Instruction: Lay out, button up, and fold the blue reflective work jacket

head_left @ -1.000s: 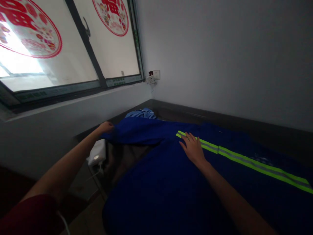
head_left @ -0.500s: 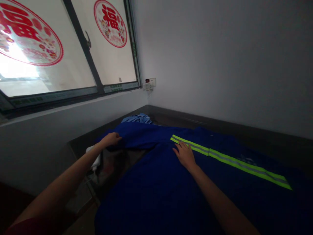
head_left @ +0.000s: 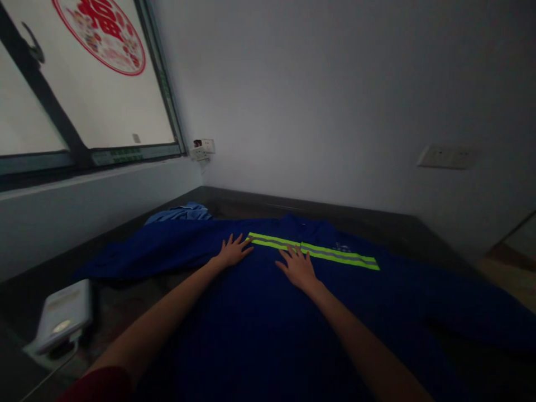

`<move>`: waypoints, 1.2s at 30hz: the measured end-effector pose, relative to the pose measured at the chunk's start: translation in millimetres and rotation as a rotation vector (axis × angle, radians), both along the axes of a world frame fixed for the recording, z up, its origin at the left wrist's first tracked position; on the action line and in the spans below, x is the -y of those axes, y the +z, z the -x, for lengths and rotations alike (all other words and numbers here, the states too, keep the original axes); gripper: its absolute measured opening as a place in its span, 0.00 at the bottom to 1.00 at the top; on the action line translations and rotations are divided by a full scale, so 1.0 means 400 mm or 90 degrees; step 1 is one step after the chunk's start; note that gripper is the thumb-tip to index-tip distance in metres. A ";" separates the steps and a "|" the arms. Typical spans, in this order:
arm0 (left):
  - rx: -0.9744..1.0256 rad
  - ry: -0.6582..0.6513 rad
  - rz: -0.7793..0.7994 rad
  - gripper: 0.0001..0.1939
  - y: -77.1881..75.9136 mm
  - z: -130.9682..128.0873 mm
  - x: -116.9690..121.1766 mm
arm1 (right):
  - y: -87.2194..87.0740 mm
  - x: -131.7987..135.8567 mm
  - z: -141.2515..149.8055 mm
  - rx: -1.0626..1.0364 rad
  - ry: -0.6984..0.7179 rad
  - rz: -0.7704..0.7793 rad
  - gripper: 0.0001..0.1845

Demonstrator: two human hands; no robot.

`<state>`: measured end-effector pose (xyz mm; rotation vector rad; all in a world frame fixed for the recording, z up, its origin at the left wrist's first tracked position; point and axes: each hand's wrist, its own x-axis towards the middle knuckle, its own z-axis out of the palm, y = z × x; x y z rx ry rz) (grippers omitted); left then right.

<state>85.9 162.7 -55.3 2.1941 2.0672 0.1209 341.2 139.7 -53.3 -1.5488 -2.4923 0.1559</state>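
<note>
A dark blue work jacket [head_left: 259, 312] lies spread out on a dark tabletop, its sleeves stretched to both sides and its collar toward the wall. A yellow-green reflective strip [head_left: 339, 255] with a grey middle line crosses its chest. My left hand [head_left: 232, 251] rests on the jacket with fingers spread, at the strip's left end. Beside it, my right hand [head_left: 298, 268] lies on the chest, fingers apart, their tips at the strip near its middle. Neither hand holds anything.
A crumpled light blue cloth [head_left: 180, 212] lies behind the left sleeve. At the left stands a white box-shaped device [head_left: 65, 315] with a cable. Wall sockets [head_left: 203, 148] sit in the corner, and another socket panel [head_left: 448, 157] is on the right. A window [head_left: 121, 106] is at the left.
My left hand has left the sleeve and moved right onto the chest, its fingers now spread. My right hand has shifted right along the strip. The view has turned right.
</note>
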 end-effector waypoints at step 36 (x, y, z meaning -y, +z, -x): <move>0.058 -0.343 -0.149 0.26 -0.058 -0.809 -0.282 | -0.071 -0.061 -0.850 0.077 -0.473 0.035 0.29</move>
